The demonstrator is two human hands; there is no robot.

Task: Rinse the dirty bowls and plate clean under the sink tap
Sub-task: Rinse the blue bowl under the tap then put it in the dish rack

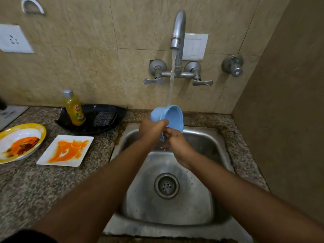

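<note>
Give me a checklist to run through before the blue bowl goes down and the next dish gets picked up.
1. Tap running: ok, the stream falls onto the blue bowl.
2. Grip on the bowl: ok, left hand and right hand both hold it, tilted over the sink.
3. Bowl rinsed clean: cannot tell, its inside faces away.
4. Dishes left: not ok, the yellow-rimmed bowl and white square plate on the counter carry orange residue.
5. Drain clear: ok, no pooled water.

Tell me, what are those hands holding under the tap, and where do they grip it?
Both hold the blue bowl, tipped on its side: the left hand grips its outer wall, the right hand its lower rim.
</note>
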